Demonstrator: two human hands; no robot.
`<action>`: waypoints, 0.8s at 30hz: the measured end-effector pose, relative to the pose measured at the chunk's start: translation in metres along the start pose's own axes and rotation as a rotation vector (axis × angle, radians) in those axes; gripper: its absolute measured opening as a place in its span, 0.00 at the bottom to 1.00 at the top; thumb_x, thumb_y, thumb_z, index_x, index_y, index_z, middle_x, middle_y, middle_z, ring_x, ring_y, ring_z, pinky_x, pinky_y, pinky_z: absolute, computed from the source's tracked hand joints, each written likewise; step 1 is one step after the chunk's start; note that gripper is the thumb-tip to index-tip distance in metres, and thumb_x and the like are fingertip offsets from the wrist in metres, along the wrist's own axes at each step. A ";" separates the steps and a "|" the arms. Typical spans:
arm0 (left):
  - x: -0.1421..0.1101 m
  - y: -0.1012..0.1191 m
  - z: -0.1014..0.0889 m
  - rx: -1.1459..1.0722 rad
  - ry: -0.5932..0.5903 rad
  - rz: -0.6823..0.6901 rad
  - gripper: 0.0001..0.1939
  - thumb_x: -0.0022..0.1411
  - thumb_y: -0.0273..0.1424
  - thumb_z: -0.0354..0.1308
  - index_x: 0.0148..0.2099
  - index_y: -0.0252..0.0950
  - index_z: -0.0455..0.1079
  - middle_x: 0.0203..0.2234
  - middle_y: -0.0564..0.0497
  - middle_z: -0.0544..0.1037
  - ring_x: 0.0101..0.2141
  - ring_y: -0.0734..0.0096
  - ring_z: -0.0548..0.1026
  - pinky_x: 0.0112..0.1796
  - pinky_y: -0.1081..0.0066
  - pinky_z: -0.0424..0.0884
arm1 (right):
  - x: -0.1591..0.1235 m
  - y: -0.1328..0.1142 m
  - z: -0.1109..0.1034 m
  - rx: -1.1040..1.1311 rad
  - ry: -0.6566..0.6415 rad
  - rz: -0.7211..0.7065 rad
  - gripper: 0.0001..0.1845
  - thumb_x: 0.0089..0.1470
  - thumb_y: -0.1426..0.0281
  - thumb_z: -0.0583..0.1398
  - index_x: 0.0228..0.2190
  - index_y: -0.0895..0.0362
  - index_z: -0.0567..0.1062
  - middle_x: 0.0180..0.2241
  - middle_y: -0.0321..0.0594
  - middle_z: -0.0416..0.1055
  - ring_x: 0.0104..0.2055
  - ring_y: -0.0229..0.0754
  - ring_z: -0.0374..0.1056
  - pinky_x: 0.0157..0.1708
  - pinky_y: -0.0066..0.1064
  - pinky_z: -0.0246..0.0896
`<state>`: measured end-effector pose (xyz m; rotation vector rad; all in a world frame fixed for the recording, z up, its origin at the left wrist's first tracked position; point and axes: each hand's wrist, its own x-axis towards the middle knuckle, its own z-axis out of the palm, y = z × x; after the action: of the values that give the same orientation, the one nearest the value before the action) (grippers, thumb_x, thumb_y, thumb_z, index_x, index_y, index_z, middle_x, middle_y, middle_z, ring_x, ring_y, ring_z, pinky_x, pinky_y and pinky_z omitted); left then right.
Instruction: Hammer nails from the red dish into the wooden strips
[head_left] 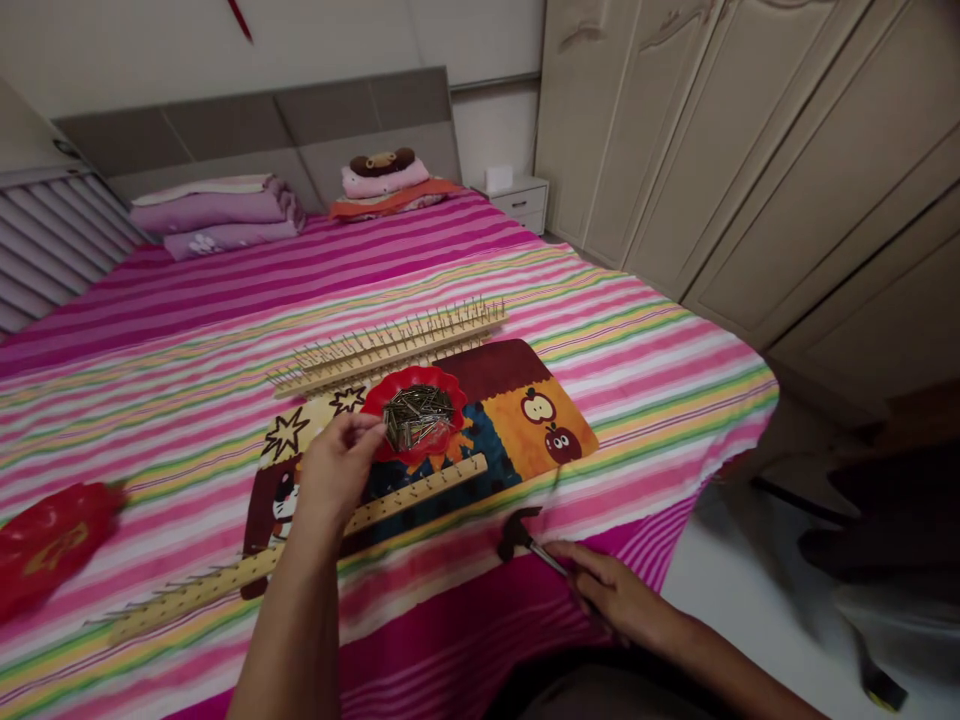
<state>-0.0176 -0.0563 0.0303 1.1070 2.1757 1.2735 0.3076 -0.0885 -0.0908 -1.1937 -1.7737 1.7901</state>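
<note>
My right hand (611,590) is wrapped around the handle of a claw hammer (516,535), whose dark head hangs over the near edge of the bed. At the left rim of a scalloped red dish (450,385) is my left hand (349,455), its fingertips drawn together; whatever they pinch is too small to make out. Many loose nails (420,412) fill the dish. A long wooden strip (435,488) with nails standing along it lies partly behind my left forearm. More nail-studded strips (397,345) lie beyond the dish.
A patterned mat (540,360) lies under the dish on the striped bedspread (645,330). Another red dish (56,545) is at the far left. Folded bedding (225,215) stands by the headboard (360,110). Wardrobe doors (675,130) rise at the right.
</note>
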 end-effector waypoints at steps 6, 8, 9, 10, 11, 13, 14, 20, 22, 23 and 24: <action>-0.060 -0.041 -0.028 -0.472 0.178 -0.373 0.22 0.32 0.35 0.68 0.34 0.32 0.73 0.23 0.54 0.76 0.23 0.76 0.71 0.27 0.73 0.70 | -0.002 0.008 0.002 0.041 -0.013 0.180 0.25 0.56 0.63 0.55 0.55 0.52 0.70 0.22 0.33 0.69 0.16 0.34 0.58 0.16 0.23 0.56; -0.070 -0.057 -0.022 -0.505 0.197 -0.401 0.20 0.32 0.35 0.68 0.32 0.32 0.73 0.23 0.53 0.76 0.24 0.75 0.72 0.27 0.73 0.70 | -0.002 0.009 0.002 0.041 -0.011 0.191 0.26 0.55 0.63 0.55 0.55 0.52 0.70 0.19 0.31 0.65 0.14 0.32 0.55 0.14 0.22 0.53; -0.073 -0.064 -0.018 -0.512 0.208 -0.394 0.20 0.33 0.36 0.68 0.31 0.33 0.73 0.23 0.53 0.76 0.25 0.75 0.73 0.28 0.73 0.71 | -0.002 0.009 0.003 0.038 -0.011 0.195 0.26 0.55 0.63 0.55 0.55 0.52 0.69 0.17 0.29 0.63 0.13 0.32 0.53 0.13 0.21 0.51; -0.075 -0.070 -0.013 -0.508 0.222 -0.378 0.19 0.33 0.36 0.68 0.31 0.33 0.73 0.23 0.53 0.76 0.25 0.74 0.73 0.29 0.72 0.71 | -0.002 0.009 0.004 0.036 -0.012 0.201 0.27 0.55 0.63 0.54 0.56 0.53 0.69 0.16 0.28 0.61 0.13 0.32 0.52 0.12 0.21 0.48; -0.076 -0.075 -0.009 -0.494 0.236 -0.359 0.18 0.34 0.37 0.67 0.31 0.33 0.73 0.24 0.53 0.76 0.26 0.74 0.73 0.30 0.72 0.71 | -0.002 0.009 0.004 0.034 -0.011 0.207 0.28 0.55 0.63 0.54 0.56 0.55 0.68 0.15 0.27 0.58 0.12 0.31 0.50 0.11 0.20 0.46; -0.076 -0.082 0.000 -0.438 0.267 -0.320 0.18 0.36 0.39 0.66 0.31 0.34 0.73 0.25 0.53 0.77 0.28 0.73 0.73 0.32 0.71 0.71 | -0.002 0.010 0.006 0.031 -0.013 0.217 0.30 0.55 0.62 0.52 0.58 0.58 0.65 0.14 0.25 0.54 0.12 0.31 0.48 0.10 0.20 0.43; -0.076 -0.085 0.003 -0.400 0.280 -0.306 0.18 0.37 0.40 0.66 0.31 0.35 0.73 0.26 0.52 0.78 0.29 0.72 0.74 0.34 0.70 0.71 | -0.001 0.010 0.006 0.030 -0.014 0.221 0.31 0.55 0.62 0.52 0.58 0.59 0.64 0.14 0.24 0.53 0.11 0.31 0.47 0.10 0.19 0.42; -0.076 -0.089 0.012 -0.165 0.324 -0.284 0.17 0.42 0.43 0.62 0.32 0.37 0.74 0.27 0.52 0.79 0.33 0.67 0.75 0.41 0.65 0.69 | 0.000 0.009 0.006 0.026 -0.028 0.239 0.34 0.53 0.60 0.51 0.59 0.61 0.62 0.14 0.23 0.51 0.11 0.31 0.47 0.09 0.20 0.43; -0.076 -0.088 0.013 -0.124 0.323 -0.264 0.16 0.43 0.43 0.61 0.32 0.38 0.74 0.27 0.52 0.79 0.33 0.66 0.75 0.41 0.65 0.69 | 0.000 0.009 0.006 0.026 -0.027 0.249 0.35 0.53 0.59 0.51 0.60 0.61 0.61 0.14 0.23 0.51 0.11 0.32 0.47 0.09 0.20 0.43; -0.077 -0.087 0.013 -0.098 0.315 -0.249 0.15 0.44 0.43 0.60 0.32 0.38 0.74 0.28 0.52 0.79 0.33 0.66 0.75 0.40 0.66 0.69 | 0.000 0.009 0.006 0.021 -0.028 0.251 0.35 0.53 0.59 0.51 0.60 0.61 0.61 0.14 0.23 0.51 0.11 0.32 0.47 0.10 0.21 0.43; -0.077 -0.087 0.013 -0.065 0.306 -0.230 0.15 0.45 0.43 0.60 0.32 0.39 0.74 0.28 0.52 0.79 0.33 0.66 0.75 0.40 0.66 0.69 | 0.000 0.008 0.006 0.011 -0.023 0.244 0.35 0.53 0.58 0.51 0.59 0.60 0.62 0.14 0.24 0.52 0.12 0.33 0.47 0.10 0.21 0.44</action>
<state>0.0001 -0.1337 -0.0552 0.6462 2.3756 1.4715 0.3060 -0.0935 -0.0992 -1.4434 -1.6881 1.9507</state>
